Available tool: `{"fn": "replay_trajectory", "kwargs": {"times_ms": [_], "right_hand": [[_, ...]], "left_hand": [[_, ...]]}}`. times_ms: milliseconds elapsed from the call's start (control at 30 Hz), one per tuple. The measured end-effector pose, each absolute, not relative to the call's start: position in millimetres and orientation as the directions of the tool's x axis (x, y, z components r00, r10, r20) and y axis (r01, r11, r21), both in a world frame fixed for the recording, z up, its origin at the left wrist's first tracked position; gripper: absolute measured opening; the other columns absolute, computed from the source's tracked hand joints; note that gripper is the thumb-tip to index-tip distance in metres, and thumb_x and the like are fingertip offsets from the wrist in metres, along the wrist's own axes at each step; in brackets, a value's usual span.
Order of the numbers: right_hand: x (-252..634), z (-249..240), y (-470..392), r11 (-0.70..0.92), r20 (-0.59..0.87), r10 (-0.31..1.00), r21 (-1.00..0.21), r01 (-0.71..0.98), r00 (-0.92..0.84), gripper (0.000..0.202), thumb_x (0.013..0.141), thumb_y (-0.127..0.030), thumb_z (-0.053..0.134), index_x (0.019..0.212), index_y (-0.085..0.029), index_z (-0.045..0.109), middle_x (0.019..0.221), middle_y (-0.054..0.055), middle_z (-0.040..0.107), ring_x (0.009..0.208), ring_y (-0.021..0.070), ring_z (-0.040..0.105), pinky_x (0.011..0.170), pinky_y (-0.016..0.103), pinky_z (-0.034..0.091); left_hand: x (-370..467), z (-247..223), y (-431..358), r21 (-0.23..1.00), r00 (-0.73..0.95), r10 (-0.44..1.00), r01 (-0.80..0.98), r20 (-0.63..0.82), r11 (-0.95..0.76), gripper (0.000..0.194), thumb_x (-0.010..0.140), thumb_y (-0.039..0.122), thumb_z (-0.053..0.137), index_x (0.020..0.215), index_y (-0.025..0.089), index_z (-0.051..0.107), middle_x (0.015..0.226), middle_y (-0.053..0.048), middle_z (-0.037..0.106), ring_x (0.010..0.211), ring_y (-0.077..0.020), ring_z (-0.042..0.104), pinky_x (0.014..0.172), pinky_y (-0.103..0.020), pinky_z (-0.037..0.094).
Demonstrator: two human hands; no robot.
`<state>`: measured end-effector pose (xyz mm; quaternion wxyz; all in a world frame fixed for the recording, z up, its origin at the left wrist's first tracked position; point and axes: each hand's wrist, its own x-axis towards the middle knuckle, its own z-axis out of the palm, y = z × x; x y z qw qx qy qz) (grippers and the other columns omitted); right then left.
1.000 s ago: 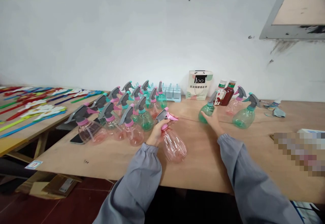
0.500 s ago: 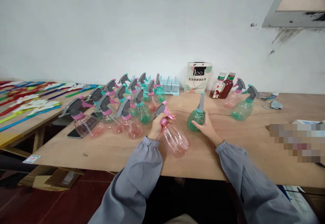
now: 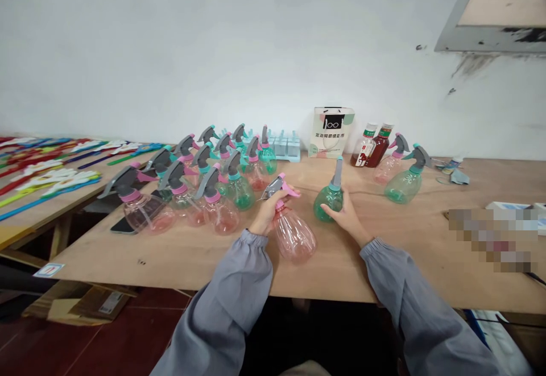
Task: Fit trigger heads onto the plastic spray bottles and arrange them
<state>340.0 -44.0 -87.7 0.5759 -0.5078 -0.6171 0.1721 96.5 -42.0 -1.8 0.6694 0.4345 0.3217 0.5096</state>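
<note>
My left hand (image 3: 267,214) is closed round the neck and grey-and-pink trigger head of a clear pink spray bottle (image 3: 296,236), which leans with its base toward me and to the right. To the right, my right hand (image 3: 344,214) grips the side of a green spray bottle (image 3: 327,201) standing upright, its thumb across the front. Left of my hands stands a cluster of several pink and green spray bottles, among them a near pink one (image 3: 220,217) and a green one (image 3: 240,191).
A pink spray bottle (image 3: 387,169) and a green one (image 3: 403,187) stand at the right. Behind are a paper bag (image 3: 331,132), two red-brown sauce bottles (image 3: 379,147) and a light blue rack (image 3: 286,149). A phone (image 3: 123,224) lies left; colourful strips (image 3: 55,180) cover the neighbouring table.
The pink bottle's trigger head has dipped slightly and turned in my left hand. My right hand stays on the green bottle. The whole view has shifted a little.
</note>
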Motion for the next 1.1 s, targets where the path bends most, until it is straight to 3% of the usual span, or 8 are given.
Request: {"fn": "replay_trajectory", "kwargs": {"times_ms": [67,233,433,633,833,1000,1100], "right_hand": [[340,-88,-44,0.418,0.529,0.830,-0.800,0.430,0.178,0.084,0.072,-0.057,0.078,0.138,-0.024,0.038,0.139,0.015,0.054,0.131,0.0312,0.054,0.114,0.053,0.043],[340,-87,-45,0.411,0.526,0.831,-0.800,0.437,0.182,0.086,0.071,-0.058,0.079,0.138,-0.024,0.038,0.140,0.015,0.053,0.132,0.0314,0.053,0.115,0.053,0.041],[340,-87,-44,0.407,0.518,0.834,-0.810,0.423,0.188,0.085,0.071,-0.057,0.079,0.138,-0.024,0.038,0.139,0.015,0.053,0.132,0.0317,0.053,0.114,0.055,0.042],[340,-88,-44,0.414,0.528,0.828,-0.803,0.429,0.189,0.085,0.071,-0.058,0.079,0.137,-0.024,0.038,0.139,0.015,0.053,0.132,0.0310,0.052,0.114,0.054,0.041],[339,-87,-45,0.404,0.521,0.833,-0.802,0.440,0.185,0.084,0.071,-0.058,0.078,0.136,-0.023,0.038,0.138,0.016,0.054,0.131,0.0312,0.053,0.114,0.055,0.041],[339,-87,-45,0.413,0.537,0.820,-0.795,0.445,0.199,0.084,0.071,-0.058,0.078,0.136,-0.023,0.039,0.138,0.015,0.055,0.131,0.0312,0.053,0.114,0.054,0.042],[339,-86,-45,0.429,0.553,0.812,-0.783,0.450,0.188,0.083,0.071,-0.058,0.078,0.136,-0.023,0.040,0.136,0.015,0.056,0.129,0.0307,0.055,0.112,0.053,0.043]], "left_hand": [[98,2,-46,0.903,0.275,0.961,-0.418,0.018,0.103,0.035,0.061,0.042,0.078,0.084,0.018,0.067,0.092,-0.008,0.077,0.095,-0.0228,0.073,0.054,-0.019,0.045],[96,3,-47,0.908,0.209,0.977,-0.417,0.051,0.042,0.037,0.059,0.048,0.080,0.066,0.018,0.060,0.070,-0.003,0.071,0.084,-0.0213,0.074,0.053,-0.019,0.045],[93,2,-44,0.887,0.327,0.937,-0.460,0.121,0.046,0.036,0.068,0.047,0.075,0.089,0.018,0.068,0.089,-0.006,0.075,0.098,-0.0241,0.073,0.065,-0.025,0.052],[92,6,-46,0.891,0.234,0.959,-0.453,0.158,-0.036,0.032,0.063,0.046,0.076,0.061,0.019,0.059,0.058,-0.001,0.063,0.069,-0.0167,0.068,0.055,-0.022,0.048],[92,7,-46,0.896,0.275,0.952,-0.445,0.136,0.000,0.031,0.068,0.046,0.072,0.081,0.018,0.067,0.084,-0.005,0.072,0.086,-0.0207,0.070,0.049,-0.021,0.041],[91,9,-48,0.893,0.153,0.970,-0.438,0.190,-0.106,0.032,0.070,0.047,0.071,0.061,0.019,0.060,0.066,-0.004,0.065,0.071,-0.0166,0.066,0.052,-0.021,0.043],[89,11,-50,0.910,0.090,0.946,-0.314,0.313,-0.271,0.027,0.074,0.042,0.071,0.061,0.019,0.064,0.069,-0.004,0.067,0.074,-0.0163,0.065,0.061,-0.023,0.048]]}}
